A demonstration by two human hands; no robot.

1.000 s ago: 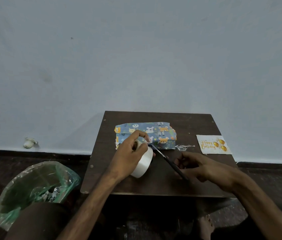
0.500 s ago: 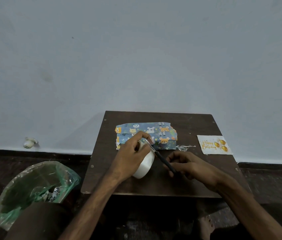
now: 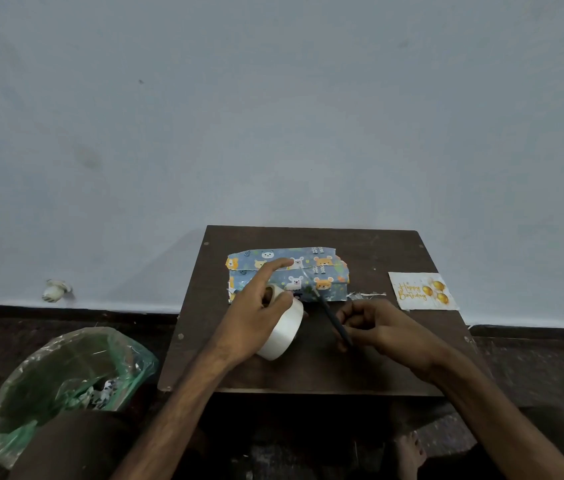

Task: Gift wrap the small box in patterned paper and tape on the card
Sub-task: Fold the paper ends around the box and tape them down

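Left hand [image 3: 256, 320] grips the white tape roll [image 3: 285, 336], right hand [image 3: 379, 327] pinches a slim dark cutter [image 3: 330, 315]; tape likely light, clingy: hold its edges

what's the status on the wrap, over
Left hand grips the tape roll, forefinger out over the wrapped box. Right hand holds a dark tool, tip at the tape. The card lies apart, not yet taped. Nothing blocking.
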